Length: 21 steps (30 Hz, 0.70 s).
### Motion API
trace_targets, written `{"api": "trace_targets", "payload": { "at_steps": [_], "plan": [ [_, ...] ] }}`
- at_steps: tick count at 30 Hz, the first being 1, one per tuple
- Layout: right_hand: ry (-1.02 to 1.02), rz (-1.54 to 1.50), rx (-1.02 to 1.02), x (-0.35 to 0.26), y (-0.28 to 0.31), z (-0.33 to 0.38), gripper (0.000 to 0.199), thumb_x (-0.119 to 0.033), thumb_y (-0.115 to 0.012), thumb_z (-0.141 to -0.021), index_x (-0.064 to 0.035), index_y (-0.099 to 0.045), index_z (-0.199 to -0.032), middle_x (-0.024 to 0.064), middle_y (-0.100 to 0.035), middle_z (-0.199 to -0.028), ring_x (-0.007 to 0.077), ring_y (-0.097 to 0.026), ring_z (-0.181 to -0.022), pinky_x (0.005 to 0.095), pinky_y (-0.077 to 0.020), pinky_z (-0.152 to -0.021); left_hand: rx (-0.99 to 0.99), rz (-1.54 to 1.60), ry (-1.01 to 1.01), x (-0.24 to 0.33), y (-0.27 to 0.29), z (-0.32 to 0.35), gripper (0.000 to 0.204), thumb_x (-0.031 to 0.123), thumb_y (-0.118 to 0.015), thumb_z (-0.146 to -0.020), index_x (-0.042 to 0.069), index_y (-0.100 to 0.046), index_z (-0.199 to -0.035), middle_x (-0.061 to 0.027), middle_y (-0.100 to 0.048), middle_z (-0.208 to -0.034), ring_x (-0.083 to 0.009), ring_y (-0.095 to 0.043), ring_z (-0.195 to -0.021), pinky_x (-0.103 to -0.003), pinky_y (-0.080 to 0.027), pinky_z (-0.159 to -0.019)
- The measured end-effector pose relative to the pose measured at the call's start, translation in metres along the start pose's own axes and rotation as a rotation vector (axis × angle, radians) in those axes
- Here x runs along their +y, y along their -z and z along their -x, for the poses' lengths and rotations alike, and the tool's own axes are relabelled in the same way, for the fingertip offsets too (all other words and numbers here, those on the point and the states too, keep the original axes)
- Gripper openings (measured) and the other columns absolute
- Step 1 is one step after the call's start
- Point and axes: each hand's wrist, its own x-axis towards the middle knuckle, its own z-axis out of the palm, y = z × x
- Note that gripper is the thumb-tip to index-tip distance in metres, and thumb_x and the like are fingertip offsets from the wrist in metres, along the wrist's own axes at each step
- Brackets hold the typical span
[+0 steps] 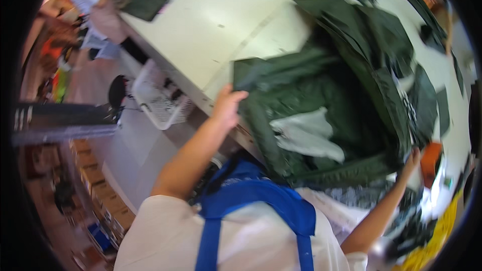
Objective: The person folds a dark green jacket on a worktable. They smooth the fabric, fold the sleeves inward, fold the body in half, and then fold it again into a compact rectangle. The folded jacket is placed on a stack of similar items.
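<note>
A large dark green fabric bag (266,78) lies on the pale worktable in front of me, its top flap (351,25) folded back and its inside showing. A crumpled whitish-grey sheet (309,133), plastic or cloth, rests inside. My left hand (228,106) is closed on the bag's left rim, thumb on top. At the near right corner, my right hand (412,163) grips the bag's edge; part of its fingers is hidden and blurred.
More dark green pieces (424,103) lie right of the bag, beside an orange-brown object (431,164) and yellow material (442,231). A white plastic basket (150,105) stands below the table (201,25) at left. One person (98,5) is at the far left; another person's arm (448,25) shows far right.
</note>
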Motion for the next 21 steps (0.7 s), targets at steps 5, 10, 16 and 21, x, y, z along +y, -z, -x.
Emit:
{"api": "trace_targets", "payload": {
  "at_steps": [5, 10, 16, 21],
  "plan": [
    [-0.294, 0.397, 0.024, -0.007, 0.016, 0.046, 0.027, -0.017, -0.052, -0.093, 0.0011, -0.062, -0.109, 0.0111, -0.066, -0.094, 0.0204, -0.060, -0.089, 0.0317, -0.0450, -0.080, 0.007, -0.076, 0.058, -0.003, 0.024, 0.007, 0.031, -0.001, -0.054, -0.085, 0.003, -0.053, -0.115, -0.0088, -0.061, -0.107, -0.0190, -0.060, -0.095, -0.036, -0.049, -0.084],
    [-0.123, -0.232, 0.167, -0.218, -0.013, 0.096, 0.022, -0.016, -0.049, -0.093, -0.0023, -0.064, -0.102, 0.0012, -0.058, -0.077, 0.0073, -0.046, -0.066, 0.0231, -0.0373, -0.061, -0.126, -0.313, -0.239, -0.017, 0.004, 0.017, 0.032, 0.002, -0.055, -0.088, 0.001, -0.052, -0.120, -0.0073, -0.061, -0.111, -0.0151, -0.057, -0.100, -0.031, -0.044, -0.089],
    [-0.248, -0.612, -0.742, -0.364, -0.152, 0.228, 0.010, -0.001, -0.054, -0.086, -0.0009, -0.063, -0.092, 0.0018, -0.060, -0.084, 0.0071, -0.050, -0.073, 0.0200, -0.0387, -0.065, -0.190, 0.023, 0.015, 0.004, -0.012, 0.026, 0.031, 0.014, -0.054, -0.092, 0.005, -0.051, -0.122, -0.0068, -0.058, -0.118, -0.0176, -0.056, -0.106, -0.035, -0.044, -0.092],
    [0.017, -0.335, -0.865, -0.390, -0.163, 0.271, 0.034, -0.014, -0.075, -0.074, -0.0019, -0.061, -0.102, 0.0092, -0.061, -0.091, 0.0155, -0.057, -0.072, 0.0268, -0.0486, -0.063, -0.287, 0.053, -0.005, 0.011, -0.013, 0.024, 0.036, 0.007, -0.053, -0.090, 0.010, -0.047, -0.126, -0.0063, -0.056, -0.121, -0.0189, -0.054, -0.111, -0.037, -0.044, -0.094]
  ]
}}
